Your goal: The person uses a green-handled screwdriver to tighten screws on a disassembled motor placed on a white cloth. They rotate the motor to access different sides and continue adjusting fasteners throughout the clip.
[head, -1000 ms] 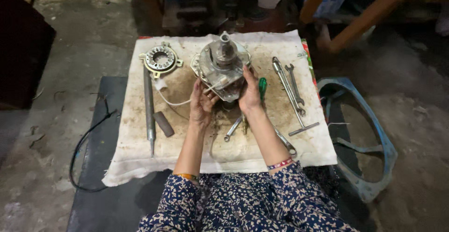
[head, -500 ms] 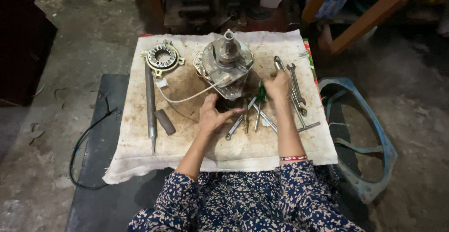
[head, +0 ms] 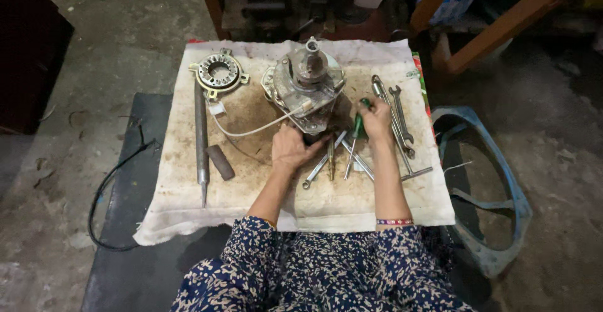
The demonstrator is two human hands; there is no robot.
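The left hand (head: 290, 148) presses curled fingers against the motor housing (head: 306, 91) at its six o'clock edge, steadying it on the stained cloth (head: 251, 192). The right hand (head: 377, 118) is clamped around the green-handled screwdriver (head: 355, 137), at the housing's four o'clock, among the wrenches (head: 396, 114) laid within reach.

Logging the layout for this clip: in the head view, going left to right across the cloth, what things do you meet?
Long metal rod → ring-shaped metal part → left hand by the motor housing → green-handled screwdriver under the right hand → spanners → blue frame off the cloth.
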